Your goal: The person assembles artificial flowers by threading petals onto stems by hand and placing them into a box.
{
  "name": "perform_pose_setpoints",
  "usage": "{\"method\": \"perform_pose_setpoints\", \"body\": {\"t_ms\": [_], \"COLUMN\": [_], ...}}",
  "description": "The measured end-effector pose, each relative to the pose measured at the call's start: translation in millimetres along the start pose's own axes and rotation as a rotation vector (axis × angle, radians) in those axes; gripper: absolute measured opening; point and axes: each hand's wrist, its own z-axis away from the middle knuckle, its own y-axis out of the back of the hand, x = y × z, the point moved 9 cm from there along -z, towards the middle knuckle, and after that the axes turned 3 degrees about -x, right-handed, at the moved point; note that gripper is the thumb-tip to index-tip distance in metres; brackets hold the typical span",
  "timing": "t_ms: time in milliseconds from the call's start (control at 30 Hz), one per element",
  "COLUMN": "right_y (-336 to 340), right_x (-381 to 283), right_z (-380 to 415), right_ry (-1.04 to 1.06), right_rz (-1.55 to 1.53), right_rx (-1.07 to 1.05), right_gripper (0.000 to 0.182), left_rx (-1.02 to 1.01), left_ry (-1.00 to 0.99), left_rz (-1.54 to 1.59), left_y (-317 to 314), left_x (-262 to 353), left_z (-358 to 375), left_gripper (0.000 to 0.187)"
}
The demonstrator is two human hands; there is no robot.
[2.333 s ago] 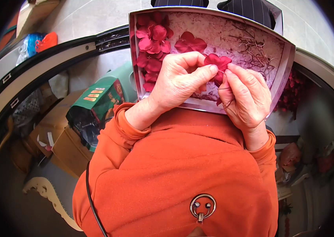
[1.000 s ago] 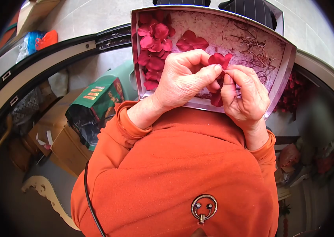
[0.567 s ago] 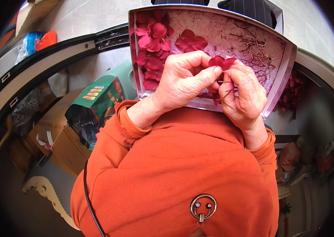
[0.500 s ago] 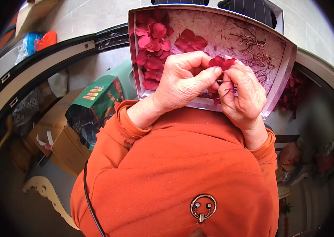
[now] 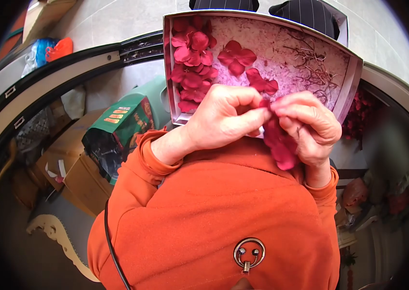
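Both hands meet over the near edge of a shallow box [image 5: 354, 77]. My left hand [image 5: 228, 116] pinches the upper end of a dark red petal piece [image 5: 280, 145] between thumb and fingers. Fingers of my right hand [image 5: 310, 128] close on the same piece from the other side, and its petals hang down over the orange top. Just beyond the fingertips, a red flower [image 5: 261, 81] lies in the box. Another red flower [image 5: 236, 57] is to its upper left, and a pile of red flowers [image 5: 192, 48] lines the left wall.
Thin dark red stems [image 5: 315, 67] lie tangled in the box's right part. A green bag [image 5: 120, 118] and cardboard boxes [image 5: 81, 179] stand at the left. More red flowers [image 5: 359, 113] are at the right. A black cable [image 5: 110, 241] runs down the orange top.
The red flower that was between my fingers now lies in the box. My hands have moved slightly down and hold a longer hanging petal piece. My right hand has shifted right.
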Motion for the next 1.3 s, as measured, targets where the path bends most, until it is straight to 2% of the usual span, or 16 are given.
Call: {"method": "perform_pose_setpoints", "body": {"t_ms": [67, 133, 167, 200, 267, 467, 600, 733, 833, 867, 933, 1067, 1133, 1200, 1267, 1300], "right_y": [-9, -14, -16, -19, -23, -15, -14, -14, -14, -14, -15, -18, -15, -15, -16, -21], "right_x": [13, 13, 15, 17, 20, 24, 27, 22, 18, 18, 18, 21, 25, 22, 16, 17], "right_z": [7, 8, 10, 13, 15, 14, 16, 10, 6, 6, 7, 10, 10, 7, 5, 4], "right_ry": [-0.162, -0.178, -0.185, -0.193, -0.201, -0.224, -0.257, -0.213, -0.185, -0.185, -0.174, -0.194, -0.276, -0.228, -0.175, -0.188], "right_rz": [-0.242, -0.213, -0.094, 0.024, 0.038, 0.118, 0.114, 0.092, 0.11, 0.11, 0.176, 0.165, 0.099, 0.157, 0.215, 0.204], "right_rx": [-0.167, -0.212, -0.229, -0.247, -0.237, -0.15, -0.132, -0.097, -0.082, -0.081, -0.098, -0.141, -0.099, -0.087, -0.075, -0.121], "right_gripper": [0.016, 0.013, 0.012, 0.012, 0.012, 0.012, 0.012, 0.013, 0.013, 0.013, 0.014, 0.013, 0.013, 0.013, 0.012, 0.013], "left_rx": [-0.175, -0.082, 0.062, 0.162, 0.288, 0.277, 0.292, 0.331, 0.265, 0.265, 0.298, 0.294, 0.341, 0.388, 0.447, 0.457], "left_ry": [-0.227, -0.356, -0.421, -0.466, -0.546, -0.565, -0.646, -0.603, -0.258, -0.258, -0.359, -0.267, -0.303, -0.339, -0.611, -0.619], "left_rz": [-0.376, -0.634, -0.717, -0.86, -1.012, -1.317, -1.225, -1.039, -0.521, -0.521, -0.732, -0.573, -0.62, -0.667, -1.001, -1.01], "left_y": [-5, 2, 12, 16, 16, -5, 3, 11, 28, 29, 27, 34, 32, 29, 10, 7], "left_x": [19, 29, 36, 46, 54, 50, 46, 51, 27, 27, 38, 26, 30, 31, 48, 48], "left_z": [2, 5, 7, 6, 5, -14, -15, -11, -19, -18, -14, -12, -9, -8, 1, 1], "left_gripper": [0.01, 0.011, 0.012, 0.014, 0.024, 0.035, 0.022, 0.013, 0.009, 0.009, 0.008, 0.007, 0.008, 0.009, 0.01, 0.013]}}
